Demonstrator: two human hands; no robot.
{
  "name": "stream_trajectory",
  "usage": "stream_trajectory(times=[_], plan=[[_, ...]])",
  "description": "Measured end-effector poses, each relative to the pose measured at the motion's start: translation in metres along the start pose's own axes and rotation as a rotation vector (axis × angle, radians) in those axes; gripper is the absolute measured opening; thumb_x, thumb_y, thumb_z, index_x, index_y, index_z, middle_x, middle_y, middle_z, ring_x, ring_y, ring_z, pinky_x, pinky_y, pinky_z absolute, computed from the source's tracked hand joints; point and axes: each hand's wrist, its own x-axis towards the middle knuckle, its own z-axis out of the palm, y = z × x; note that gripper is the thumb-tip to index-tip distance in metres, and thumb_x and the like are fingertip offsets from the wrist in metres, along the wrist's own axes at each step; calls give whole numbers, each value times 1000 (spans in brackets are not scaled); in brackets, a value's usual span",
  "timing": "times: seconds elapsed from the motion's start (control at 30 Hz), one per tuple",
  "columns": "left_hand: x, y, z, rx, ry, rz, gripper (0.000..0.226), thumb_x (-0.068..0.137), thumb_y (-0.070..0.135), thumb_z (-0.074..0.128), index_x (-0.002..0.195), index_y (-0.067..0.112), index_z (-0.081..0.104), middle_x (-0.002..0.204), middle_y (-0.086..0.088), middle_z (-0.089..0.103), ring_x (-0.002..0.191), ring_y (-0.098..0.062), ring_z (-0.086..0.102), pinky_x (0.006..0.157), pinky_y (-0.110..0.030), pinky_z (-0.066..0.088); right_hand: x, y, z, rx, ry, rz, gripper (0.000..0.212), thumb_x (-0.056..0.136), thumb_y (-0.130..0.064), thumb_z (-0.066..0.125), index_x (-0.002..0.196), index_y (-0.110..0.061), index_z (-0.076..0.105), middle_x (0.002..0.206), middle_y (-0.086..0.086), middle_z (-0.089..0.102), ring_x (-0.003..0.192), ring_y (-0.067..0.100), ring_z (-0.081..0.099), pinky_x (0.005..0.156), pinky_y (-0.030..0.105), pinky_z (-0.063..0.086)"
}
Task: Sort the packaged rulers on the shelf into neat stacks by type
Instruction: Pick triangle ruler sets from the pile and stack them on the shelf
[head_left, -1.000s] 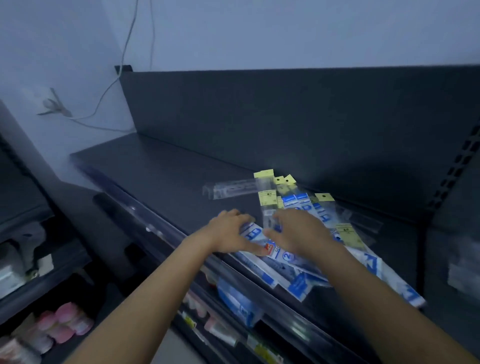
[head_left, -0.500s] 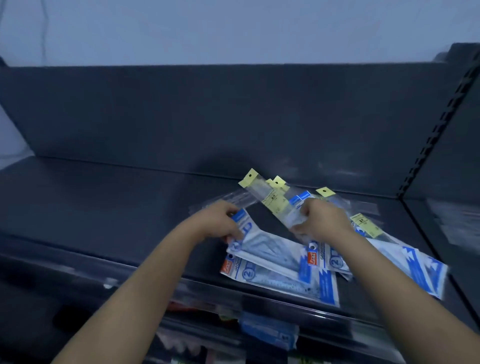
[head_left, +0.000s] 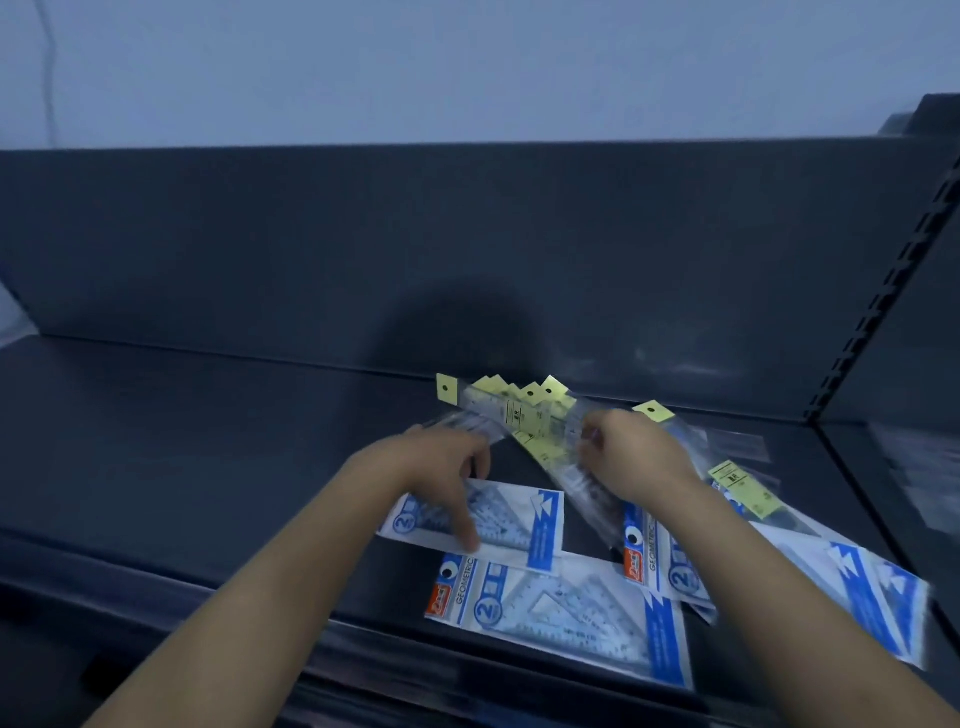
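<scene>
- The right hand (head_left: 639, 460) is closed round a bundle of slim rulers (head_left: 535, 415) and holds it off the shelf (head_left: 208, 457), fanned toward the far left. Half a second ago the bundle hung lower, right over the blue packs, so it now looks pulled free of the heap.
- The left hand (head_left: 441, 462) presses one straight finger on a set-square pack (head_left: 514, 519). Its other fingers curl, and I cannot tell whether they hold the blurred clear sleeve (head_left: 462, 426) just beyond them.
- That pack has slid left and turned since then. It lies flat, its near edge overlapping a second pack (head_left: 566, 618) at the shelf's near edge.
- My reading is that the two types are starting to part, narrow ones in hand and broad ones lying down, but no neat stack exists yet.
- A third pack (head_left: 657, 564) lies skewed under the right forearm, a fourth pack (head_left: 857, 587) lies at the right, and a loose ruler (head_left: 743, 486) lies just beyond them.
- The slim rulers are long, thin strips in glossy clear film, topped with small square yellow tags (head_left: 519, 395), each punched with a hole. They are probably slippery when bundled.
- The packs are broad, flat rectangles of shiny film, printed blue and white, with clear triangles showing inside.
- The shelf and its back panel (head_left: 363, 249) are dark, matte and smooth.
</scene>
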Motion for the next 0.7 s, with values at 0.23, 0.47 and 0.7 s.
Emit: stream_trajectory(times=[0.23, 0.47, 0.7], plan=[[10, -2, -3, -3, -76, 54, 49, 52, 40, 91, 83, 27, 54, 91, 13, 59, 83, -9, 55, 73, -31, 48, 12, 12, -4, 170, -100, 36, 15, 90, -15, 47, 100, -17, 58, 90, 4, 62, 82, 24, 56, 60, 30, 39], [16, -26, -26, -222, -36, 285, 17, 74, 26, 82, 85, 23, 70, 79, 10, 72, 73, -11, 67, 73, -37, 54, -7, 9, -24, -125, 52, 121, 16, 89, -12, 38, 94, -16, 53, 98, 4, 62, 101, 25, 55, 89, 35, 26], [27, -10, -59, -321, 177, 561, 10, 81, 26, 75, 81, 17, 71, 85, 10, 64, 79, -2, 57, 75, -25, 47, -55, 17, -52, -28, 253, 310, 28, 92, -12, 43, 106, -27, 62, 104, -3, 65, 106, 21, 53, 80, 32, 15]])
